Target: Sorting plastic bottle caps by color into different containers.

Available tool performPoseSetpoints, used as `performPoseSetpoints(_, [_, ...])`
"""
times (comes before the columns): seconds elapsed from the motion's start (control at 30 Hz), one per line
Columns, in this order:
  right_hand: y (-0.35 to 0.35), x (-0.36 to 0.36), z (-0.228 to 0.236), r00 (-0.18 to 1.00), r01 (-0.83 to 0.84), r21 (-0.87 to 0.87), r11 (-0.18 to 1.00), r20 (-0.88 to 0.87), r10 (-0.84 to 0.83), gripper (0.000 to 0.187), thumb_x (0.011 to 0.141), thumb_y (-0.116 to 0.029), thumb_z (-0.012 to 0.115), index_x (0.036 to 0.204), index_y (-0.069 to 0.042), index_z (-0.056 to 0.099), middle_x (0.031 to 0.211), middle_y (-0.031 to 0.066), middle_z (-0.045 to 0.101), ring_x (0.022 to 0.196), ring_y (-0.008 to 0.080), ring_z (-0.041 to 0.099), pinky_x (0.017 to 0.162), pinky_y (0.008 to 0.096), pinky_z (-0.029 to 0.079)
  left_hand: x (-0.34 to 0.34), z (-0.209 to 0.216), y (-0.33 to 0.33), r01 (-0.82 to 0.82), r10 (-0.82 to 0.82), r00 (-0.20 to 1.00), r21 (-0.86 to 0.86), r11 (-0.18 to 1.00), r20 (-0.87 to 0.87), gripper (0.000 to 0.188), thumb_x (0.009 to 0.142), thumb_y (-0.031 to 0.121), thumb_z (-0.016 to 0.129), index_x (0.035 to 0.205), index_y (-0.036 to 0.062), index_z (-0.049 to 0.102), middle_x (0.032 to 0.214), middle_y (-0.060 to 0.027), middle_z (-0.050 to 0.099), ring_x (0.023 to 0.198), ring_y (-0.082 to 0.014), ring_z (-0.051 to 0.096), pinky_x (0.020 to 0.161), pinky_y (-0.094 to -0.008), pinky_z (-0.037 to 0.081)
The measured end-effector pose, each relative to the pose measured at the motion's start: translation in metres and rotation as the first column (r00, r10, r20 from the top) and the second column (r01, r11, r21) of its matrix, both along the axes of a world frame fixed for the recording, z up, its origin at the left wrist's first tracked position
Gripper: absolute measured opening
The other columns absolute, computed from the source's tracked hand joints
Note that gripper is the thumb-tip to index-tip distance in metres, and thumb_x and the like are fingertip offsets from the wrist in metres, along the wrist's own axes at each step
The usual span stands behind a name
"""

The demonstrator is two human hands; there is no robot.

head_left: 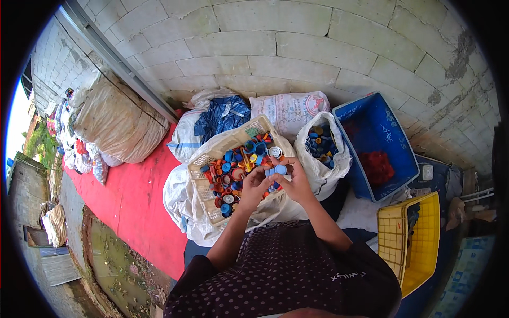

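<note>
Several light blue bottle caps (278,170) are gripped between my two hands, over the right side of a cream plastic basket (199,192). My right hand (297,183) closes round them with thumb and fingers. My left hand (254,184) is curled, its fingertips meeting the caps from the left. The basket holds a heap of mixed bottle caps (227,177), red, orange, blue and yellow. A white cap (275,152) lies just beyond my hands. How many caps sit in my fingers is partly hidden.
An open white sack (339,167) of dark blue and yellow caps stands right of the basket. Beyond it are a blue crate (389,138) with red material inside and a yellow crate (424,249). Filled sacks (289,114) line the block wall. Red sheeting (127,212) lies left.
</note>
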State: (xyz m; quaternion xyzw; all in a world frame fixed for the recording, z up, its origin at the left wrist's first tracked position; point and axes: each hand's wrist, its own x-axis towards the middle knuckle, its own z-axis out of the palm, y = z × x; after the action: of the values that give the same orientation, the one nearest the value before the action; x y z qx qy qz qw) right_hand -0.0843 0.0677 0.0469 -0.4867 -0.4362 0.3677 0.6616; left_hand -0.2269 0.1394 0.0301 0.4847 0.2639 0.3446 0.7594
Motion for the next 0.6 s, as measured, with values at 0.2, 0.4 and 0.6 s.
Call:
performPoseSetpoints(0.2, [-0.047,0.027,-0.01,0.998,0.009,-0.071,0.997,-0.058,-0.013,0.034,0.091,-0.015,0.068,0.113,-0.004,0.044,0.12,0.0145,0.061,0.108,0.0166,0.059,0.091,0.0306,0.047,0.032,-0.004,-0.042,0.01,-0.01,1.0,0.012,1.0,-0.026,0.03,0.092,0.003,0.062,0.121,-0.0009,0.054,0.109,-0.0031,0.061,0.098,-0.0089,0.058,0.085,-0.024,0.047])
performPoseSetpoints(0.4, [-0.068,0.006,-0.025,0.951,0.003,-0.031,1.0,-0.308,-0.013,0.017,0.096,-0.016,0.06,0.102,-0.002,0.055,0.11,0.0068,0.066,0.095,0.0073,0.059,0.082,0.0247,0.049,0.032,-0.02,-0.075,-0.032,0.031,0.999,-0.076,0.997,-0.008,0.027,0.095,0.012,0.061,0.119,0.0004,0.056,0.102,-0.0001,0.062,0.087,-0.0061,0.056,0.077,-0.0223,0.046])
performPoseSetpoints(0.6, [-0.04,-0.023,-0.043,0.925,0.016,-0.12,0.993,-0.376,-0.06,0.017,0.099,-0.019,0.056,0.102,-0.002,0.056,0.116,0.007,0.064,0.095,0.0072,0.059,0.081,0.0233,0.049,0.008,-0.037,-0.068,-0.194,0.19,0.981,-0.196,0.961,-0.034,0.023,0.096,0.015,0.06,0.115,0.0021,0.06,0.091,0.0005,0.062,0.078,-0.0068,0.057,0.071,-0.0231,0.047])
